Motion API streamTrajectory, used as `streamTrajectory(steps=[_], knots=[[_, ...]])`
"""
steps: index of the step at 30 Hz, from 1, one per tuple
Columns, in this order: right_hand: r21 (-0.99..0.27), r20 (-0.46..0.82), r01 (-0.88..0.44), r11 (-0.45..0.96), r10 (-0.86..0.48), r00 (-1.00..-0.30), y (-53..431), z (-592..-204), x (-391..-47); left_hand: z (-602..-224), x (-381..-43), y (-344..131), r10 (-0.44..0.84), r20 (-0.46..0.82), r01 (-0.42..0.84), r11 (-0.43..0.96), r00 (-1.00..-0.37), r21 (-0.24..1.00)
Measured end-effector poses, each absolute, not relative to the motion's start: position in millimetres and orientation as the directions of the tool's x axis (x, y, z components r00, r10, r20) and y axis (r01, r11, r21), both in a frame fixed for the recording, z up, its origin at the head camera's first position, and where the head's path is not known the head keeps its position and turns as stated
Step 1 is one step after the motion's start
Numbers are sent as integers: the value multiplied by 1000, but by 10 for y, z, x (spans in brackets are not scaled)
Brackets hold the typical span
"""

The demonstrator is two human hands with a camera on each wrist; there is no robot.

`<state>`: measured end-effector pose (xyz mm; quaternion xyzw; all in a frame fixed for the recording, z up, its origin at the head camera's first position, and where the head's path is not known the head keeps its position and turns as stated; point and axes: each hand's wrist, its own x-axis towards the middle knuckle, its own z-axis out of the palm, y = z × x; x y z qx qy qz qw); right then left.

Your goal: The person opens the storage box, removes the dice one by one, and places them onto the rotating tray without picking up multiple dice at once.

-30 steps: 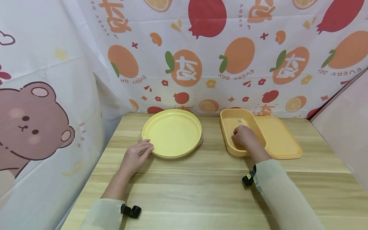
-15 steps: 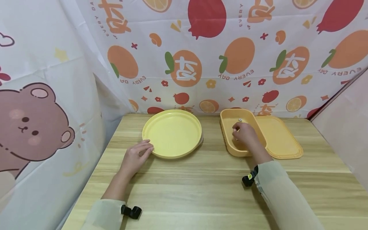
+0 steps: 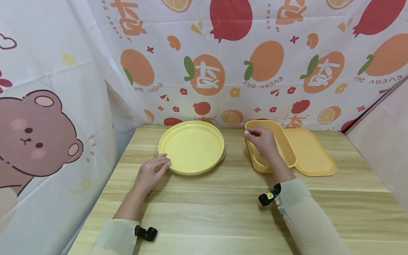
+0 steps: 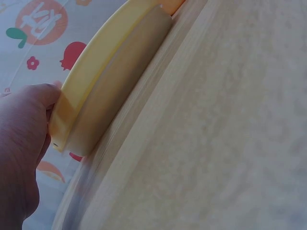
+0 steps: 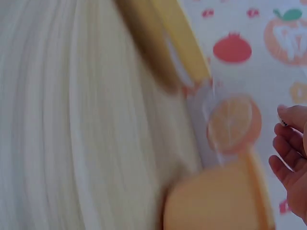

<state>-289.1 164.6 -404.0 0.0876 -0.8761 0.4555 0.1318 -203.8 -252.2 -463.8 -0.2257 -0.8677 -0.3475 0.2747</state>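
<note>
My left hand holds the near-left rim of a round yellow tray, thumb and fingertips at its edge. The left wrist view shows the tray's yellow side wall above a paler base. At the right, my right hand is raised over the left rim of an orange-yellow rectangular box. Between its thumb and fingertips it pinches a small white die with dark dots. A small white piece shows inside the box beside the hand; the hand hides part of the interior.
A flat orange-yellow lid lies right of the box, against it. A wooden table bears everything. Behind it hangs a fruit-print cloth; a bear-print cloth hangs at the left.
My right hand has risen out of the box's interior with the die and moved left to the box's left rim. The left hand and the tray have stayed put.
</note>
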Motion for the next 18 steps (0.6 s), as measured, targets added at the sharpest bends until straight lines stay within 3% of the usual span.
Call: streamTrajectory(steps=[9, 18], knots=[[-878, 286, -308, 366, -114, -951, 870, -4116, -2886, -4648, -2055, -2539, 194, 637, 579, 662, -746, 476], [-813, 230, -368, 452, -332, -915, 187, -4218, -2753, -4632, -2045, -2547, 232, 644, 585, 699, -729, 411]])
